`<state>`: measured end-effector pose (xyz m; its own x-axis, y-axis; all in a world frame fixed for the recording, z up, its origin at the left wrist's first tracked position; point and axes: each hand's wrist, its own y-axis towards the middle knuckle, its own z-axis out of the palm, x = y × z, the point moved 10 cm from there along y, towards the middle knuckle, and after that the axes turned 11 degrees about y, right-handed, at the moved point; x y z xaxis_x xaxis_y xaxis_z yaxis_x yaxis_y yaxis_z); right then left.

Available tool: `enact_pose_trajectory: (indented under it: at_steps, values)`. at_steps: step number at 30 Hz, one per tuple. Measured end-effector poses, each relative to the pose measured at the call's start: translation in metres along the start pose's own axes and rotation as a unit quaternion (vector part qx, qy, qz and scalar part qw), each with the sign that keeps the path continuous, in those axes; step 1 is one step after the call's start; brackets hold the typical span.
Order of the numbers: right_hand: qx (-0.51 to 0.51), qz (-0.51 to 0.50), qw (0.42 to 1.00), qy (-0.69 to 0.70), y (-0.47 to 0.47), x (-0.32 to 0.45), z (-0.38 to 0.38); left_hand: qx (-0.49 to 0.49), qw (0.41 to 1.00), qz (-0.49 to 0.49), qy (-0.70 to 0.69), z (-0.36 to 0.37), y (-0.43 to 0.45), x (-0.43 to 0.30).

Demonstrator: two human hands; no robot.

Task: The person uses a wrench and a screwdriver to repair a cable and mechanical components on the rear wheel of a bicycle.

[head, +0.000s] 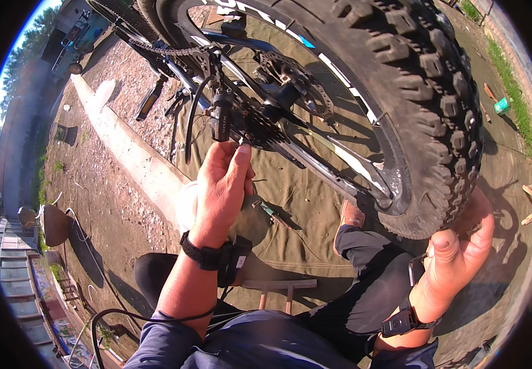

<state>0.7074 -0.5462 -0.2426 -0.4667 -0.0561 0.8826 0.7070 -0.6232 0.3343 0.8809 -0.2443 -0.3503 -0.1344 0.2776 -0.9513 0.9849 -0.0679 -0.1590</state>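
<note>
In front of me a mountain bike's rear wheel, with its knobbly tyre point(432, 92), stands tilted, upper right. My left hand point(224, 180) is at the black rear derailleur point(222, 115), thumb and forefinger pinching a small bright metal part point(244, 140); which part it is, I cannot tell. Just beyond these fingers sits the cassette point(259, 127). My right hand point(462, 253) is by the tyre's lower edge, its fingers partly behind the rubber. A thin, bent metal tool, apparently a hex key point(412, 270), pokes out from under that thumb.
Pliers with green handles point(270, 213) lie on the olive ground cloth point(303, 244). Below my left hand is a small wooden stool point(280, 284). A black cable point(104, 313) runs along my left arm. The brake disc point(314, 83) and chain point(169, 50) are exposed.
</note>
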Motion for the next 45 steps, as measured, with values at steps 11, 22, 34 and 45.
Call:
enact_pose_trajectory:
  at_steps: [11,22,34,45]
  values:
    - [0.006,0.011,1.000,-0.022,0.000,0.000,-0.004,0.015,0.994,-0.081,-0.065,-0.021,-0.002,0.032]
    - [-0.056,-0.057,0.983,-0.166,-0.012,0.009,-0.033,0.007,0.981,-0.103,0.163,-0.157,0.007,0.138]
    - [-0.081,-0.155,0.951,-0.255,-0.006,0.066,0.029,0.110,0.916,-0.111,0.368,-0.244,0.040,0.211]
    - [0.014,-0.094,0.964,-0.248,0.012,0.059,0.023,0.158,0.853,-0.055,0.494,-0.277,0.052,0.257]
